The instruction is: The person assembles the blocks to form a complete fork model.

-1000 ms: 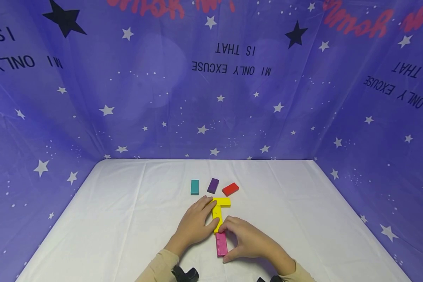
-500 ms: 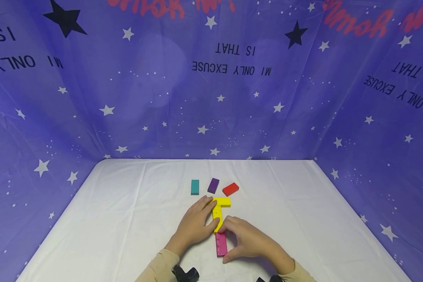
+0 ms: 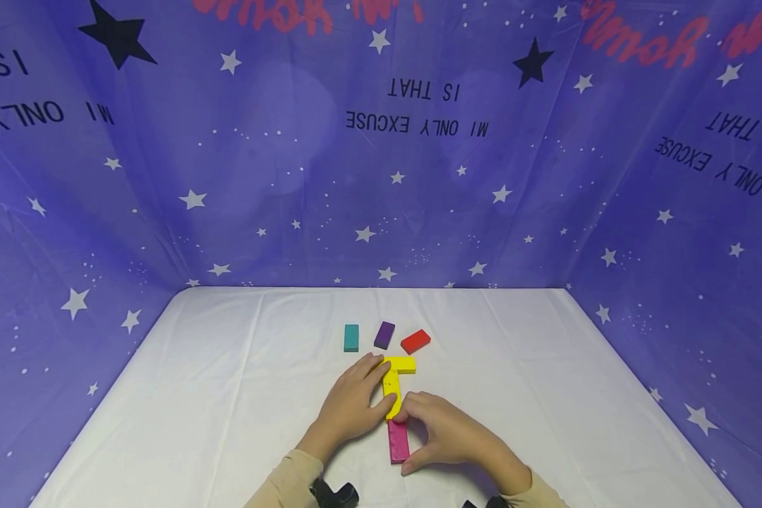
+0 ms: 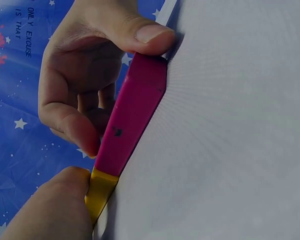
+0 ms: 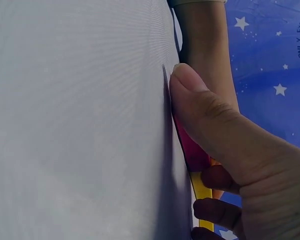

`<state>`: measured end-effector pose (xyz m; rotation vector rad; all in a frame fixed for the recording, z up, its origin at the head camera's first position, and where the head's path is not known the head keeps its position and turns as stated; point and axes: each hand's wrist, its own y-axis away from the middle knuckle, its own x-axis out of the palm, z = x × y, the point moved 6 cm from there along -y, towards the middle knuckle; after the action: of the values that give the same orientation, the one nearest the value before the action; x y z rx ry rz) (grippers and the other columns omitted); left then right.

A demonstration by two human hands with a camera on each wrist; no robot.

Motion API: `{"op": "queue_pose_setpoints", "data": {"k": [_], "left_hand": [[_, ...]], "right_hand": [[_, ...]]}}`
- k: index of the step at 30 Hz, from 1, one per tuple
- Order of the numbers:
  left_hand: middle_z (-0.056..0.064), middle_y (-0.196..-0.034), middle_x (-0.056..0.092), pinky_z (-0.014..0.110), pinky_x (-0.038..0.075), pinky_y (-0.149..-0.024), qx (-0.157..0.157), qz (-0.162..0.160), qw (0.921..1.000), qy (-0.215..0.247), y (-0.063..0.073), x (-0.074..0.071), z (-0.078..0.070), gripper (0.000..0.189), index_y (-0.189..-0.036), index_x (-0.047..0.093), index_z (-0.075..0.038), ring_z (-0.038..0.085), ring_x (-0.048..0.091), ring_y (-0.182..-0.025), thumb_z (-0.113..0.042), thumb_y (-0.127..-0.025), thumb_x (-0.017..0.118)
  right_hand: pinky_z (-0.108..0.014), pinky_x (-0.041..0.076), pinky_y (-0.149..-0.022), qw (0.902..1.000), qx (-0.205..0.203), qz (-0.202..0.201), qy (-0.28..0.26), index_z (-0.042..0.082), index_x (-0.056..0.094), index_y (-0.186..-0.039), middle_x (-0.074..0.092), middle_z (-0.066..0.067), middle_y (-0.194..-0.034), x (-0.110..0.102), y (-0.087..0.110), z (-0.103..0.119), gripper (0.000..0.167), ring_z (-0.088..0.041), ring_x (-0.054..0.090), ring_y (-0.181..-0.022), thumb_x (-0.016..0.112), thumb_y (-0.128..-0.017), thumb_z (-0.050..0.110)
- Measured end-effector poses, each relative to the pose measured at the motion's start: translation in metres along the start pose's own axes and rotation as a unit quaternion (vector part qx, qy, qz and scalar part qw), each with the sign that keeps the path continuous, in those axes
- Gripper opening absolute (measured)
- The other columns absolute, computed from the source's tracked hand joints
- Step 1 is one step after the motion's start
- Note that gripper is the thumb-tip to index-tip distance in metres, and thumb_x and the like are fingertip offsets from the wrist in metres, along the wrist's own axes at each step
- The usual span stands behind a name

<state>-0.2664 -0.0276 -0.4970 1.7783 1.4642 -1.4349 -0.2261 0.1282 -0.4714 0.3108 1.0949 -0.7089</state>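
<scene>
Two yellow blocks form a T: a crosswise yellow block (image 3: 403, 364) at the far end and a lengthwise yellow block (image 3: 390, 384) below it. A pink block (image 3: 398, 443) lies end to end with the lengthwise one, touching it, as the left wrist view also shows. My left hand (image 3: 351, 398) holds the lengthwise yellow block, index fingertip near the T's corner and thumb by its near end. My right hand (image 3: 443, 427) grips the pink block along its length, thumb (image 4: 155, 37) at the near end and forefinger by the joint. Its other fingers (image 5: 220, 212) are curled beside the yellow block.
Beyond the T, a teal block (image 3: 351, 338), a purple block (image 3: 384, 335) and a red block (image 3: 415, 341) lie apart on the white tablecloth (image 3: 260, 409). A purple star-printed curtain (image 3: 381, 197) encloses the table's back and sides.
</scene>
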Motion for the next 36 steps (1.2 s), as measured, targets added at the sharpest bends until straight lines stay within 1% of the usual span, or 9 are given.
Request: {"op": "queue_pose_setpoints", "data": {"k": [3,6,9,17,21,36], "left_hand": [[-0.004,-0.155,0.044,0.045,0.034,-0.12,0.001,-0.002,1.0,0.001,-0.0001,-0.0002,0.0001,0.062,-0.148,0.048,-0.023,0.019,0.036,-0.147,-0.054,-0.094,0.052],[-0.004,-0.155,0.044,0.045,0.034,-0.12,0.0,-0.003,1.0,0.002,-0.0002,-0.0002,0.0004,0.062,-0.148,0.048,-0.023,0.019,0.036,-0.148,-0.054,-0.094,0.052],[-0.004,-0.155,0.044,0.045,0.034,-0.12,0.0,-0.004,1.0,0.002,0.0,-0.0002,0.0005,0.062,-0.148,0.049,-0.023,0.019,0.036,-0.147,-0.054,-0.094,0.052],[-0.004,-0.155,0.044,0.045,0.034,-0.12,-0.003,-0.002,1.0,0.0,0.0002,0.0,0.0008,0.063,-0.148,0.048,-0.023,0.019,0.035,-0.148,-0.055,-0.094,0.053],[-0.004,-0.155,0.044,0.046,0.034,-0.12,-0.002,-0.003,1.0,-0.001,0.0003,-0.0001,0.0007,0.063,-0.148,0.048,-0.023,0.019,0.036,-0.148,-0.055,-0.094,0.053],[-0.004,-0.155,0.044,0.045,0.034,-0.12,0.0,-0.003,1.0,0.003,0.0002,-0.0008,0.0001,0.062,-0.147,0.049,-0.022,0.019,0.035,-0.148,-0.054,-0.094,0.052]], "right_hand": [[-0.029,0.05,-0.1,1.0,0.005,0.004,-0.001,0.026,0.061,-0.113,0.062,0.019,-0.109,0.0008,-0.0002,-0.0012,0.062,0.001,0.056,-0.104,0.079,-0.068,0.065],[-0.031,0.05,-0.1,0.9999,0.009,0.007,0.004,0.026,0.061,-0.114,0.063,0.019,-0.11,0.0012,-0.0006,-0.0016,0.063,0.001,0.057,-0.104,0.078,-0.068,0.067],[-0.03,0.05,-0.099,0.9999,0.011,0.007,0.005,0.026,0.061,-0.114,0.063,0.019,-0.109,0.001,-0.0004,-0.0009,0.064,0.001,0.056,-0.104,0.077,-0.068,0.067],[-0.03,0.05,-0.1,1.0,0.002,-0.003,0.007,0.025,0.062,-0.114,0.063,0.018,-0.11,-0.0007,0.0,0.0014,0.063,0.0,0.057,-0.106,0.077,-0.069,0.067],[-0.029,0.05,-0.098,1.0,-0.002,-0.006,0.007,0.025,0.062,-0.114,0.064,0.018,-0.109,-0.0011,-0.0008,0.0017,0.063,0.0,0.057,-0.104,0.078,-0.069,0.066],[-0.028,0.05,-0.099,1.0,0.006,0.007,0.003,0.025,0.062,-0.114,0.063,0.018,-0.109,0.0004,-0.0027,0.0016,0.064,0.001,0.056,-0.104,0.079,-0.067,0.065]]}}
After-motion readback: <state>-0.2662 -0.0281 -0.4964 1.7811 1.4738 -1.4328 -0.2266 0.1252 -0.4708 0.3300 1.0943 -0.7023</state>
